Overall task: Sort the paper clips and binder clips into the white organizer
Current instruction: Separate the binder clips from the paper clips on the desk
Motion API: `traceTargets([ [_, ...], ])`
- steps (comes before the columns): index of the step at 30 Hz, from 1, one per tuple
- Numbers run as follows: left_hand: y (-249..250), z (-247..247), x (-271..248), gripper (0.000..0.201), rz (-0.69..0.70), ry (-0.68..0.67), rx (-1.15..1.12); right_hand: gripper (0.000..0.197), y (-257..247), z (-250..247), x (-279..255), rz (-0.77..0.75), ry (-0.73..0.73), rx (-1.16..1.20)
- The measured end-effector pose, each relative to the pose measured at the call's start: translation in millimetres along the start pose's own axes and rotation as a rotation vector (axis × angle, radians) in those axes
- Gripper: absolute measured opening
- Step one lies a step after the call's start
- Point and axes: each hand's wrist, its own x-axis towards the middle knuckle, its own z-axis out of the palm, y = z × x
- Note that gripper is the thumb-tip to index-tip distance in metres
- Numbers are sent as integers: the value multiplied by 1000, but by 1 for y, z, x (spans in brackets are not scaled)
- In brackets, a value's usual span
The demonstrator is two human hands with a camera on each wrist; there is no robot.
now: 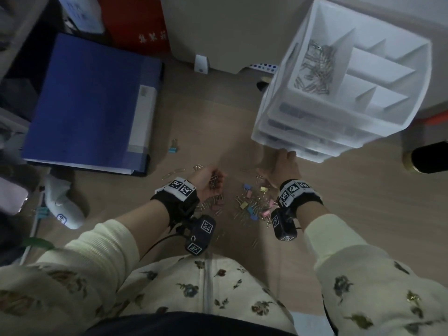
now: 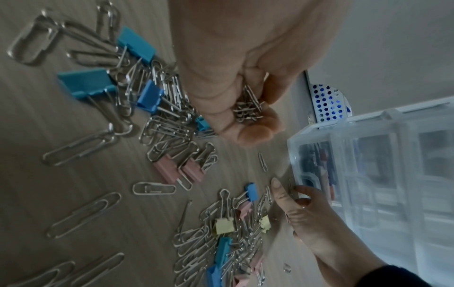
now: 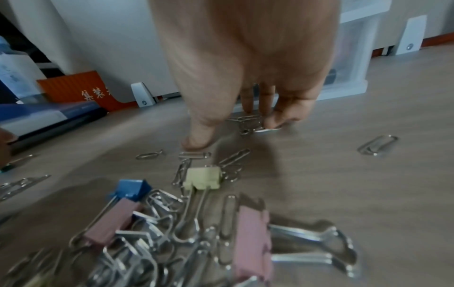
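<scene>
The white organizer [image 1: 303, 132] stands on the floor at the right, and its open top tray holds silver paper clips [image 1: 315, 69] in one compartment. A mixed pile of paper clips and pink, blue and yellow binder clips [image 1: 252, 204] lies between my hands. My left hand [image 1: 211, 184] hovers palm-up over the pile's left side, its fingers curled round a bunch of small paper clips [image 2: 248, 105]. My right hand [image 1: 283, 163] reaches down at the organizer's base. Its fingertips [image 3: 267, 121] touch a few loose paper clips [image 3: 248, 124] on the floor, with the thumb apart.
A thick blue binder [image 1: 92, 103] lies at the left, with a stray blue binder clip [image 1: 173, 146] beside it. A white shoe [image 1: 65, 209] sits lower left. A black cylinder [image 1: 426, 156] lies at the right edge. White furniture [image 1: 218, 32] and a red box [image 1: 138, 23] stand behind.
</scene>
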Motion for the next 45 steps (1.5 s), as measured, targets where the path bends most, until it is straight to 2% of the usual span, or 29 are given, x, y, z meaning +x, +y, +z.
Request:
traceTargets([
  [3,0,-1,1,35,1,5,7,68,0,5,0,-49,2,8],
  [6,-2,0,2,34,1,16,9,37,-2,13,-9,-96,29,4],
  [8,-3,2,2,33,-2,23,7,26,-6,17,-16,-132,20,-63],
  [13,-5,4,1,32,-3,38,10,25,-13,17,-19,-173,-27,-147],
  [19,-1,6,-3,27,19,36,-22,23,-24,15,-32,-184,-64,-33],
  [21,-3,5,-3,24,24,35,-21,24,-36,16,-45,-246,-60,44],
  [24,-7,7,-4,22,24,19,-34,19,-58,17,-69,-476,-43,180],
  [26,-8,9,-5,25,29,-13,-26,17,-69,21,-80,-578,-50,216],
  [30,-9,11,-10,32,28,-30,-26,22,-73,26,-83,-593,3,129],
  [34,-7,11,-11,30,1,-57,-37,22,-69,21,-82,-634,38,69],
  [38,-7,11,-8,24,-32,-33,-40,28,-58,14,-81,-549,43,150],
  [42,-8,9,-9,27,-51,12,-36,33,-33,3,-71,-244,119,202],
  [45,-7,6,-8,26,-53,8,-59,49,-17,2,-57,14,39,-57],
])
